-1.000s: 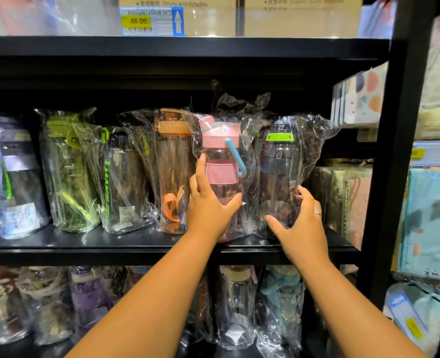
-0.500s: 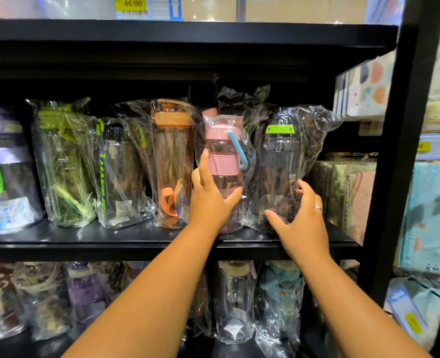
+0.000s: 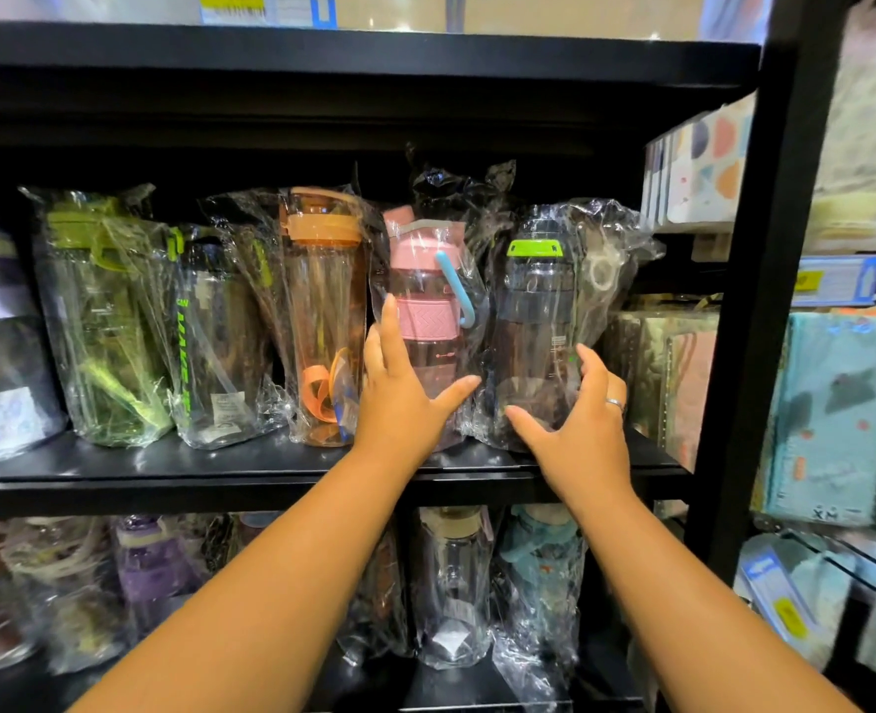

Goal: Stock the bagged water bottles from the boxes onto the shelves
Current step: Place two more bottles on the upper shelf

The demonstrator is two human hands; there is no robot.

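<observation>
A pink bagged water bottle (image 3: 428, 321) with a blue loop stands on the black middle shelf (image 3: 220, 470). My left hand (image 3: 400, 403) presses on its lower front, fingers straight up its left side and thumb spread to the right. Right beside it stands a dark bagged bottle (image 3: 536, 311) with a green lid. My right hand (image 3: 580, 429) cups its lower part, thumb at the front left and fingers curled round the right side. No boxes are in view.
More bagged bottles fill the shelf to the left: an orange bottle (image 3: 323, 301), a dark one with green lettering (image 3: 215, 342) and a green one (image 3: 101, 326). Several bagged bottles (image 3: 454, 584) crowd the shelf below. A black upright post (image 3: 749, 301) bounds the bay; notebooks (image 3: 832, 414) hang to its right.
The pink and dark bottles have shifted a little farther back on the shelf under my hands. My left hand's fingers lie straighter now, and the view has dipped slightly.
</observation>
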